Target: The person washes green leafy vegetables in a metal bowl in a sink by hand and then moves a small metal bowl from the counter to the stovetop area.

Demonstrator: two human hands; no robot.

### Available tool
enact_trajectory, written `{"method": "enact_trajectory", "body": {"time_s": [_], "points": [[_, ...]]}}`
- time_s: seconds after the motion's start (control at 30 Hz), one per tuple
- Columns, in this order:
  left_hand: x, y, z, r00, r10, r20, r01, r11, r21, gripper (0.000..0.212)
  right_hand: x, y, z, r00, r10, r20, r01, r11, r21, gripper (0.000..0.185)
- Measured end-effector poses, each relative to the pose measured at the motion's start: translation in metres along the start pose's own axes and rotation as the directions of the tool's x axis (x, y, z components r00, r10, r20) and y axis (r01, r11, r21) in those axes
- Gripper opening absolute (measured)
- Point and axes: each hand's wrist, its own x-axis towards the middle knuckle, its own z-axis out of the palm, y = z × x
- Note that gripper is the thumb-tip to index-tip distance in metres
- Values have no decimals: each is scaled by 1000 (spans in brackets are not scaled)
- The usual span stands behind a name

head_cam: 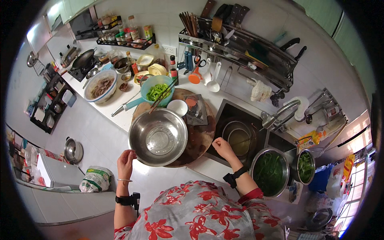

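Observation:
A large stainless steel bowl (180,150) stands on the round wooden chopping board (199,144), its inside bare and shiny. My left hand (124,165) is at the bowl's near left rim with fingers curled; whether it grips the rim is not clear. My right hand (223,150) hovers by the sink's near left edge, fingers drawn together, nothing visible in them. Behind the bowl are a small white bowl (177,107), a dark flat packet (199,115) and a light-blue handled strainer (134,103) of sliced green peppers (157,91). Chopsticks (163,96) lie across the strainer.
The sink (220,120) holds a round vessel of cloudy liquid (238,141) under the faucet (276,115). Steel bowls of leafy greens (268,174) stand right. Left are a bowl of sliced meat (102,85), a knife (120,109) and a wok (84,59). A utensil rack (240,57) hangs above.

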Motion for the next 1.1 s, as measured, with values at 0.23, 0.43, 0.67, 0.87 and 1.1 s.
{"method": "enact_trajectory", "body": {"time_s": [0.23, 0.43, 0.67, 0.87, 1.1], "points": [[9, 38, 52, 996, 77, 36, -81, 986, 144, 18, 30, 8, 49, 962, 268, -58, -259, 958, 119, 77], [27, 12, 35, 972, 220, -79, -178, 916, 360, 23, 25, 13, 56, 981, 192, -22, -188, 976, 108, 68], [61, -103, -13, 986, -31, -166, 77, 959, 274, 51, -24, -3, 41, 986, 94, 139, -144, 899, 413, 46], [40, -66, 16, 990, -140, -28, 143, 955, 261, 47, -43, -43, 16, 984, 63, 167, -117, 934, 338, 32], [22, -49, -13, 941, -291, -173, 292, 956, -24, 44, -35, -89, -10, 982, 42, 186, -126, 878, 463, 28]]}}
